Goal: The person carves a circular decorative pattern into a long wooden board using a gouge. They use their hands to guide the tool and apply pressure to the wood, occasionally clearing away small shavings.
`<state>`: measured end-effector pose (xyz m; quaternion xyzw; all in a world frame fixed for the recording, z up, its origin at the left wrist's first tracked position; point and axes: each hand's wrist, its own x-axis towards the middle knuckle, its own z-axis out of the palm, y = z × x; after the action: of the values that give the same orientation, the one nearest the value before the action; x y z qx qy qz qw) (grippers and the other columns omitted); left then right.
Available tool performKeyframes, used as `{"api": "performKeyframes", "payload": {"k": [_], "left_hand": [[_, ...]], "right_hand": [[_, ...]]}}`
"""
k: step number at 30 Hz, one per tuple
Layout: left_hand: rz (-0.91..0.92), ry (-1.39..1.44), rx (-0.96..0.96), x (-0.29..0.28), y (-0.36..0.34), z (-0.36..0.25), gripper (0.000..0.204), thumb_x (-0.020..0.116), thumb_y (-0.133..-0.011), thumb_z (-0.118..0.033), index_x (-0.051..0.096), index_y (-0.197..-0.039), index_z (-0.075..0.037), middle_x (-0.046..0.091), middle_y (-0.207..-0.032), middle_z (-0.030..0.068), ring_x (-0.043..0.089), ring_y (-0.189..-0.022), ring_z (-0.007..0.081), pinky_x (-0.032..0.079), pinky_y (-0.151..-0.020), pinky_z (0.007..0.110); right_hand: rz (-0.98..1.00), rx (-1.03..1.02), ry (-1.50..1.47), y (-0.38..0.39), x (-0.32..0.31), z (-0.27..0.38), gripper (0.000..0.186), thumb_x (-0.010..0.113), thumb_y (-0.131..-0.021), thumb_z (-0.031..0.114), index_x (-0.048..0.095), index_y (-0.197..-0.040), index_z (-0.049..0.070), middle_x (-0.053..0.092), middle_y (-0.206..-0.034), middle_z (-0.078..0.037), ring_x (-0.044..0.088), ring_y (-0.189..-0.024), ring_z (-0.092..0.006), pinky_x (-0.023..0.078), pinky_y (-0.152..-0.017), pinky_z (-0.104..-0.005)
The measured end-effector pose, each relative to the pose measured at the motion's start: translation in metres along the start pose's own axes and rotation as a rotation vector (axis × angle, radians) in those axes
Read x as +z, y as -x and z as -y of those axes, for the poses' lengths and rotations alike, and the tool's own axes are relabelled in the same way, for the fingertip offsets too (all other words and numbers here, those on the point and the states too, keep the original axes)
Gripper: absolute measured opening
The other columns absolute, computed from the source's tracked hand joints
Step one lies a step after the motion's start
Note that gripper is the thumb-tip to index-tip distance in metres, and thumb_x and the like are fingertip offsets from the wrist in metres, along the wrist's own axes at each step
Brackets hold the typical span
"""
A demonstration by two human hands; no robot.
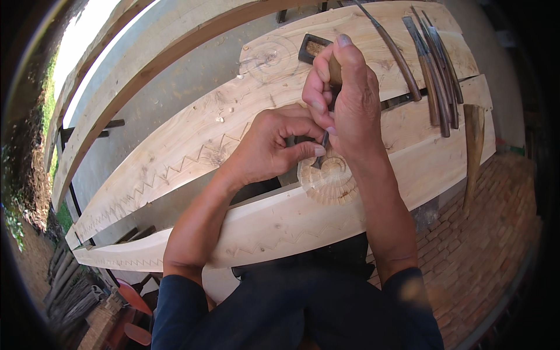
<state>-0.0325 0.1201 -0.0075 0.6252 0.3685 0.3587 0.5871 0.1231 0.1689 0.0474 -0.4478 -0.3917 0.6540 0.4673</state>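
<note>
wooden shell-like spiral relief (335, 188), on near plank (280, 228), between forearms (389, 213): apparently at detail-carving step, w/ chisel (325, 137) tip at upper-l. part. for next cut, prob. keep blade angle steady, push lightly. r. hand (349, 96): closed round handle (335, 73), thumb up, raised nr l. hand (273, 143). latter: pinching chisel low, nr tip, thumb nearest, fingers partly hidden.

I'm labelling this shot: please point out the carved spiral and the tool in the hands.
Carved spiral (329, 184): head view, on its ribbed lower part.
Tool (325, 139): head view, on its narrow dark shaft.
</note>
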Motion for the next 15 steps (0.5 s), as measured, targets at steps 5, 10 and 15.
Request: {"api": "performKeyframes", "payload": {"k": [5,10,15], "left_hand": [[0.034,0.097,0.055,-0.006,-0.001,-0.005,0.012,0.081,-0.096,-0.009,0.079,-0.101,0.001,0.078,-0.103,0.0093,0.071,-0.1,0.023,0.056,-0.091,0.035],[-0.137,-0.088,-0.089,0.004,0.014,-0.021,0.02,0.076,-0.102,-0.016,0.08,-0.113,0.0,0.078,-0.116,0.0138,0.073,-0.109,0.0259,0.058,-0.096,0.037],[-0.077,-0.789,0.188,0.028,0.048,-0.03,0.041,0.083,-0.09,-0.02,0.076,-0.128,-0.006,0.071,-0.14,0.02,0.071,-0.123,0.0403,0.059,-0.103,0.046]], "right_hand": [[0.203,0.107,-0.551,-0.001,-0.02,0.022,0.054,0.045,-0.113,0.055,0.049,-0.084,0.011,0.049,-0.061,-0.005,0.026,-0.04,-0.0094,0.022,-0.035,-0.0256],[0.008,-0.02,-0.422,0.011,-0.04,0.04,0.054,0.043,-0.114,0.057,0.049,-0.085,0.012,0.047,-0.062,-0.005,0.026,-0.04,-0.0101,0.02,-0.035,-0.0231],[-0.109,-0.271,-0.391,0.053,-0.06,0.062,0.054,0.04,-0.116,0.055,0.048,-0.084,0.011,0.047,-0.061,-0.006,0.026,-0.04,-0.0096,0.022,-0.034,-0.0223]]}}
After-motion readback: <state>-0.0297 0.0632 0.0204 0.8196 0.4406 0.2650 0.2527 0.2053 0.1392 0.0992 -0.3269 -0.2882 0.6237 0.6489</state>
